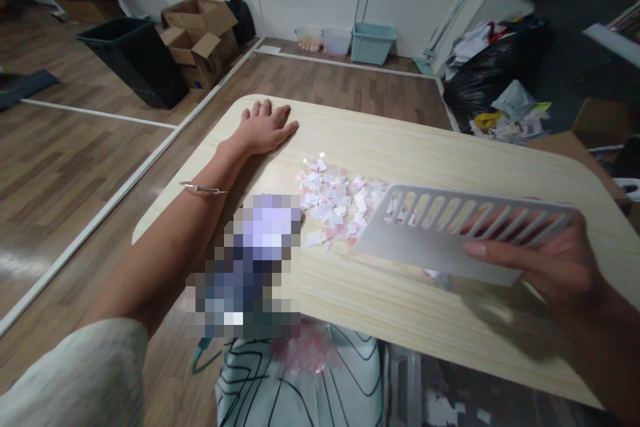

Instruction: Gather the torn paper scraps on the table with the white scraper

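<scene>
My left hand [265, 125] lies flat and open on the far edge of a light wooden table [400, 307], fingers stretched out, holding nothing. A thin bracelet [203, 189] rings that forearm. My right hand [545, 263] grips a grey plastic scraper [440, 233] with slots along its top edge. Its near end rests at the right side of a pile of small white and pink paper scraps [335, 200] in the middle of the table.
Below the table's near edge is a bag with black lines [310, 380] holding pink scraps. On the wood floor stand a black bin [135, 57], cardboard boxes [200, 37], a teal tub [373, 42] and full black rubbish bags [495, 73].
</scene>
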Demonstrator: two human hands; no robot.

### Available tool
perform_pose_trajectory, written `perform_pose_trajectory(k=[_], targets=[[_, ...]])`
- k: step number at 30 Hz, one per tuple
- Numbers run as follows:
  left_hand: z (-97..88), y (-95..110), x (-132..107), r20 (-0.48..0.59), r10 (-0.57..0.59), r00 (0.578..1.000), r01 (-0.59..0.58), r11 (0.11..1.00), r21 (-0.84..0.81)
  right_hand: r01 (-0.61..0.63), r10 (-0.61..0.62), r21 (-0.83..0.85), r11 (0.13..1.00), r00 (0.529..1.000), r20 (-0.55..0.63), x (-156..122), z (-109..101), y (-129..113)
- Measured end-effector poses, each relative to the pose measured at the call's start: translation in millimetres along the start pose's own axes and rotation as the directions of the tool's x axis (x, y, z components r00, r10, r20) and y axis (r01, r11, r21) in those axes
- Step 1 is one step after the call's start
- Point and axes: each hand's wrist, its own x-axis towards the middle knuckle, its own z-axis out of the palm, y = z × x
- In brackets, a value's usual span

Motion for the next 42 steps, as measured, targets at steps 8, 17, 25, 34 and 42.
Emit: perform_pose_trajectory(k=[8, 17, 25, 34, 42], targets=[[-2.0, 0.6, -1.0, 0.012, -0.003, 1.0, 0.003, 1.0, 0.03, 0.017, -0.017, -0.002, 1.0, 0.994, 0.105, -8.6, 10.6, 18.8], [-3.7, 3.4, -3.8, 0.013, -0.001, 1.0, 0.001, 1.0, 0.03, 0.0, -0.036, 0.116, 0.993, 0.949, 0.312, -20.1, 38.7, 15.3], [-4.3, 4.7, -4.3, 0.035, -0.021, 0.999, 0.018, 0.997, 0.077, -0.041, -0.024, 0.207, 0.977, 0.953, 0.302, -17.8, 41.6, 5.5], [2.3, 2.5, -2.4, 0.0, -0.021, 1.0, 0.02, 0.982, 0.186, -0.108, 0.014, 0.311, 0.944, 0.957, 0.29, -14.8, 33.4, 0.5], [2.8, 0.8, -0.5, -0.006, -0.025, 1.0, 0.026, 0.985, 0.173, -0.154, 0.152, 0.116, 0.981, 0.988, 0.02, -0.8, 9.9, 4.7]])
